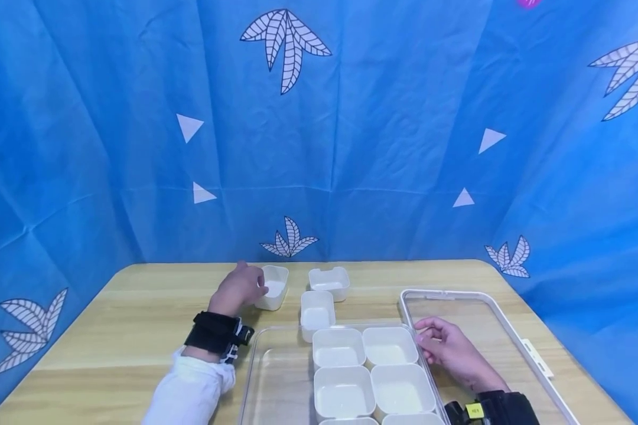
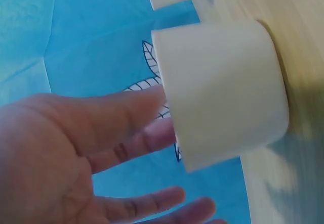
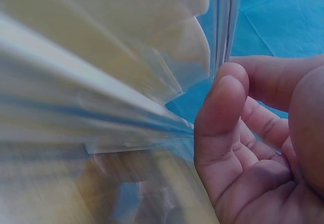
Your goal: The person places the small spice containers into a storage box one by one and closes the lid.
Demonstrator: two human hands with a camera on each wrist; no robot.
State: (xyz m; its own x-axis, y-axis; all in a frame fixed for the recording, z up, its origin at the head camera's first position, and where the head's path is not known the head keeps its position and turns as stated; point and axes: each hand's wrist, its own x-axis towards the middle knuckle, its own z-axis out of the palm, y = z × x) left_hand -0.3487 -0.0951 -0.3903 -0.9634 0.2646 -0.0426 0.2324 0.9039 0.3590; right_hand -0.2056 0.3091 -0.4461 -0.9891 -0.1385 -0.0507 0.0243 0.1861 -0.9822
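At the back left of the table, my left hand pinches the rim of a small white plastic container. In the left wrist view the thumb and index finger meet that container's rim, while the other fingers stay apart from it. My right hand grips the right edge of a clear plastic box between thumb and index finger, as the right wrist view shows at the box's wall. Inside the box, several white containers stand upright in two columns along the right side.
Two more white containers, one nearer and one with a notched rim, stand behind the box. A clear lid with a white frame lies at the right. Blue patterned cloth hangs behind the wooden table.
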